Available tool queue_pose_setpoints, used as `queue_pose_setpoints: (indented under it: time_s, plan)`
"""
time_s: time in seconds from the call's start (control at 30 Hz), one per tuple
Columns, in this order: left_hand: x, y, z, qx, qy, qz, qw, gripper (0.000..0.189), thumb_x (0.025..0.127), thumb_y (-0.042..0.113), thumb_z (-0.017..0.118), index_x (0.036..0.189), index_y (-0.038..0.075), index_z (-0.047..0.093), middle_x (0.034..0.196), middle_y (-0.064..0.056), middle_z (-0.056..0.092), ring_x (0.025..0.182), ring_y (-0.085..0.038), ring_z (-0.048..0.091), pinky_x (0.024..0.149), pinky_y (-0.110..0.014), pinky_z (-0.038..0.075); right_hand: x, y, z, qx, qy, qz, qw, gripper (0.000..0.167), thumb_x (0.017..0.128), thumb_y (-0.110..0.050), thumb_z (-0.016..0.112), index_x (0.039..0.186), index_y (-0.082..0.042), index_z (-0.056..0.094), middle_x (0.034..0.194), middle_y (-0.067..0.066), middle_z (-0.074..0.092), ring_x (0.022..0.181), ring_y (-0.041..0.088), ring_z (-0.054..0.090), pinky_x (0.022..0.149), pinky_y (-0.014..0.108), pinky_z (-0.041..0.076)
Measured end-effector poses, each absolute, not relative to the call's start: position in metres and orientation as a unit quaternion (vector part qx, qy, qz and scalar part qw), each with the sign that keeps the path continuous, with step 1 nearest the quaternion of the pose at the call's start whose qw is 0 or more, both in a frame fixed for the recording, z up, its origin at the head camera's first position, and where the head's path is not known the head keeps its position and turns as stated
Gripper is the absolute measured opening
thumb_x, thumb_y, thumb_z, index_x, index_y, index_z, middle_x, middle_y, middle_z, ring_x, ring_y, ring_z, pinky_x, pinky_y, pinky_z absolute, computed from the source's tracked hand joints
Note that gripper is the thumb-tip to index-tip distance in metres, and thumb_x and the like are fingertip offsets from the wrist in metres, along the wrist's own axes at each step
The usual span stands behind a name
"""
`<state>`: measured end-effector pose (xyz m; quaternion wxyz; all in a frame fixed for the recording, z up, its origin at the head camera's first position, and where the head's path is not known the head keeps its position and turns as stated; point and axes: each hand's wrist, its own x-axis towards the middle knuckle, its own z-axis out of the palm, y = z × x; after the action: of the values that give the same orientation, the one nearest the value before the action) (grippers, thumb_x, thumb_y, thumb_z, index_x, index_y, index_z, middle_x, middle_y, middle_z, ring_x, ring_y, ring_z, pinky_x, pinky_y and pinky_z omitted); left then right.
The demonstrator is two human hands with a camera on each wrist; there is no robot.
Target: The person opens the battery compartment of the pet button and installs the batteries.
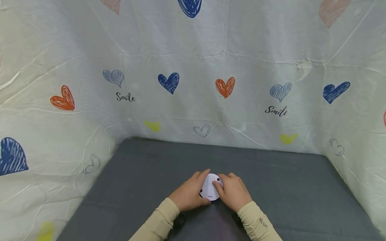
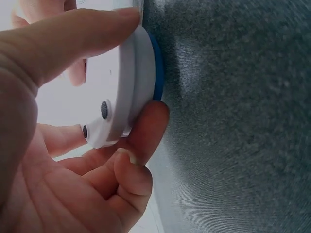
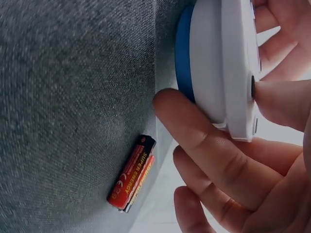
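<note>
Both hands hold a round white device (image 1: 208, 190) with small dark round spots and a patch of tiny holes on its face. Its underside is blue, as the left wrist view shows on the device (image 2: 138, 73). From the left side, the left hand (image 1: 190, 193) grips the rim, thumb across the near edge and fingers at the far side and beneath. The right hand (image 1: 236, 191) grips the opposite side. In the right wrist view, its thumb (image 3: 284, 102) touches the face at a dark spot, and its index finger lies against the lower edge of the device (image 3: 209, 63).
Red and black batteries (image 3: 131, 174) lie side by side on the grey cloth surface (image 1: 144, 174), near the right hand. A white sheet (image 1: 196, 103) printed with hearts hangs behind and at both sides.
</note>
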<state>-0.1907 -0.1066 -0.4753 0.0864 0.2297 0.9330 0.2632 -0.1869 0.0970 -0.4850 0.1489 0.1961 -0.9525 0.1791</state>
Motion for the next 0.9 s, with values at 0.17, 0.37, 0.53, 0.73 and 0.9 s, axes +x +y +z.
queue_pose_setpoints:
  time_s: [0.17, 0.37, 0.53, 0.73, 0.9]
  plan:
    - [-0.192, -0.108, -0.476, 0.230, 0.934, 0.261, 0.078, 0.102, 0.087, 0.041, 0.091, 0.168, 0.010, 0.037, 0.147, -0.014, 0.060, 0.117, -0.021, 0.065, 0.098, -0.044, 0.057, -0.187, 0.100, -0.484, 0.202, -0.952, 0.141, 0.179, 0.036, 0.097, -0.035, 0.082, 0.118, -0.006, 0.080, 0.098, 0.009, 0.081, 0.094, 0.027, 0.068, 0.084, 0.047, 0.057]
    - [-0.192, -0.110, -0.475, 0.233, 0.936, 0.253, 0.081, 0.103, 0.090, 0.046, 0.087, 0.170, 0.007, 0.035, 0.142, -0.014, 0.061, 0.111, -0.018, 0.064, 0.096, -0.042, 0.058, -0.187, 0.103, -0.475, 0.277, -0.930, 0.191, 0.146, 0.035, 0.088, -0.030, 0.092, 0.118, -0.015, 0.080, 0.131, 0.006, 0.076, 0.125, 0.026, 0.069, 0.105, 0.047, 0.058]
    - [-0.191, -0.111, -0.474, 0.228, 0.935, 0.257, 0.091, 0.105, 0.092, 0.047, 0.084, 0.171, 0.005, 0.030, 0.146, -0.018, 0.060, 0.116, -0.022, 0.065, 0.097, -0.045, 0.058, -0.186, 0.103, -0.472, 0.313, -0.923, 0.200, 0.100, 0.024, 0.088, -0.027, 0.092, 0.107, -0.019, 0.081, 0.140, 0.006, 0.074, 0.133, 0.026, 0.068, 0.107, 0.045, 0.058]
    - [-0.191, -0.111, -0.475, 0.227, 0.936, 0.254, 0.091, 0.105, 0.092, 0.048, 0.084, 0.170, 0.004, 0.030, 0.145, -0.019, 0.060, 0.115, -0.023, 0.066, 0.098, -0.044, 0.058, -0.185, 0.103, -0.473, 0.322, -0.918, 0.208, 0.097, 0.019, 0.088, -0.021, 0.091, 0.104, -0.017, 0.081, 0.140, 0.008, 0.074, 0.132, 0.029, 0.069, 0.107, 0.047, 0.058]
    - [-0.191, -0.110, -0.475, 0.230, 0.935, 0.255, 0.093, 0.106, 0.092, 0.046, 0.085, 0.171, 0.003, 0.029, 0.145, -0.019, 0.059, 0.115, -0.023, 0.065, 0.097, -0.044, 0.058, -0.185, 0.104, -0.473, 0.334, -0.914, 0.209, 0.098, 0.018, 0.089, -0.017, 0.090, 0.104, -0.015, 0.081, 0.139, 0.010, 0.074, 0.131, 0.030, 0.069, 0.107, 0.047, 0.058]
